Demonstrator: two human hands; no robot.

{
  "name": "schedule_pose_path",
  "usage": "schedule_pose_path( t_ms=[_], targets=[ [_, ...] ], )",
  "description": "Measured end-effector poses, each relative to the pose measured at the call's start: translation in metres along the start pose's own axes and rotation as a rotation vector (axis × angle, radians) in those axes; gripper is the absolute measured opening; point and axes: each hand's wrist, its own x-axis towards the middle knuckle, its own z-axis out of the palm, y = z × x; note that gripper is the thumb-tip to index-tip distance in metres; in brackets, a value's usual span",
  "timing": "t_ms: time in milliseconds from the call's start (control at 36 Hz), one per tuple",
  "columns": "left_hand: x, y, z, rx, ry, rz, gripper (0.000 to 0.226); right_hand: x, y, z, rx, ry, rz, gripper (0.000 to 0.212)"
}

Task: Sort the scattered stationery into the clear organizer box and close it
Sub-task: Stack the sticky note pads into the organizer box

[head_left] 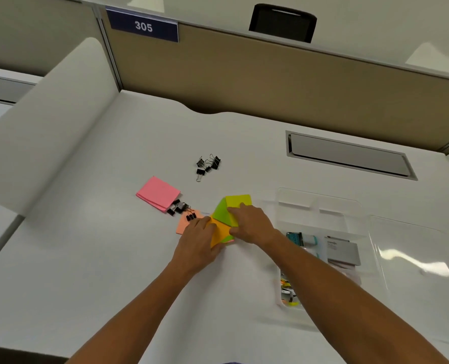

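My left hand (pixel 201 239) rests on an orange sticky-note pad (pixel 219 231), fingers closed around its edge. My right hand (pixel 249 222) presses on a yellow-green pad (pixel 240 200) and a green pad (pixel 220 212) beside it. A salmon pad (pixel 184 224) peeks out left of my left hand. A pink pad (pixel 158 193) lies further left, with black binder clips (pixel 181 207) at its corner. More binder clips (pixel 208 164) sit farther back. The clear organizer box (pixel 320 232) stands open to the right, holding small items, its lid (pixel 412 258) flat to the right.
A grey cable hatch (pixel 349 156) is set into the white desk at the back right. A tan partition (pixel 270 72) with a "305" sign (pixel 143 26) closes the back. A white side panel (pixel 47 122) bounds the left.
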Motion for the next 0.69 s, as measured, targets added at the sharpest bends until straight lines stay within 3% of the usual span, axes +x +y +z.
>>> schedule_pose_path(
  t_ms=[222,417,556,694],
  targets=[
    [-0.014,0.016,-0.007,0.045,-0.102,0.003,0.037,-0.025,-0.006,0.012,-0.062,0.128,-0.066,0.041],
    [-0.021,0.023,-0.015,0.09,-0.259,-0.036,0.015,-0.039,-0.002,0.017,-0.038,0.228,-0.045,0.036],
    [-0.022,0.037,-0.026,0.159,-0.335,-0.117,0.033,-0.054,0.003,0.006,0.048,0.356,0.012,0.037],
    [-0.019,0.035,-0.028,0.155,-0.331,-0.11,0.03,-0.068,0.013,-0.004,0.167,0.453,0.033,0.039]
  ],
)
